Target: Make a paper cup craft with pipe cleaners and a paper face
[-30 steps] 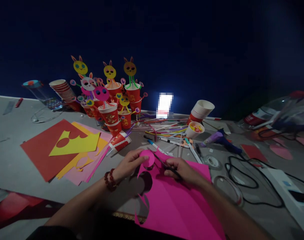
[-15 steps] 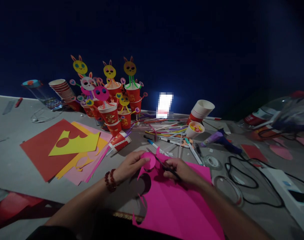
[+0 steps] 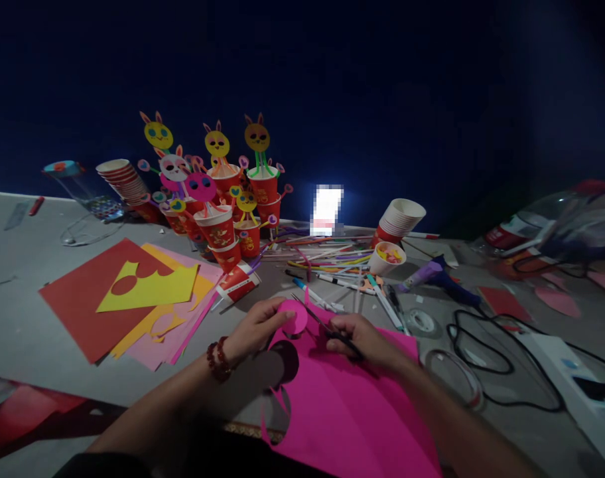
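The left hand (image 3: 255, 328) pinches a round pink paper piece (image 3: 295, 317) at the top of the big pink sheet (image 3: 352, 405) on the worktop (image 3: 24, 325), the right hand (image 3: 365, 338) grips black scissors (image 3: 327, 326) cutting beside it, and I think finishing needs small snips while turning the paper.

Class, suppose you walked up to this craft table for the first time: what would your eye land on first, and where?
First the bright pink sheet at the near edge, where the left hand pinches a pink disc and the right hand works black scissors. Then the bunny-faced red cups clustered at the back left.
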The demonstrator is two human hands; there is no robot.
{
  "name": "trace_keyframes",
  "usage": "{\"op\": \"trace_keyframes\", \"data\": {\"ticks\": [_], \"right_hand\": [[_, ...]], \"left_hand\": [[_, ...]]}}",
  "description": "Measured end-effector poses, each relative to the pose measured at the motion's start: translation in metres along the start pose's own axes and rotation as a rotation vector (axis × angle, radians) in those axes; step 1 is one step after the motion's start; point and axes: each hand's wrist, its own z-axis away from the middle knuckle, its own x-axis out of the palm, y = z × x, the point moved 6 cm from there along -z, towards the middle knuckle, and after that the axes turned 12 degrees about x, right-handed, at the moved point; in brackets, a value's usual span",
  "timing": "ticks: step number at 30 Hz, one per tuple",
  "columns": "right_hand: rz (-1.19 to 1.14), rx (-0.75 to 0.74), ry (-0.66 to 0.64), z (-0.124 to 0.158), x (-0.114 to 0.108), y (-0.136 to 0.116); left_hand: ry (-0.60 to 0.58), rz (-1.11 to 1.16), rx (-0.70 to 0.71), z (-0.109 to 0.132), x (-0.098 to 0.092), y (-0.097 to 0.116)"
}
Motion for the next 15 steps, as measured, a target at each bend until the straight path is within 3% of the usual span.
{"op": "trace_keyframes", "data": {"ticks": [6,15], "right_hand": [[0.003,-0.02,-0.014,-0.0012,0.0003,0.0007],[-0.109,0.043,-0.083,-0.001,0.0069,0.0047]], "left_hand": [[0.005,-0.003,-0.011,0.0008,-0.0004,-0.0002],[-0.087,-0.094,0.02,0.0013,0.0048,0.0053]]}}
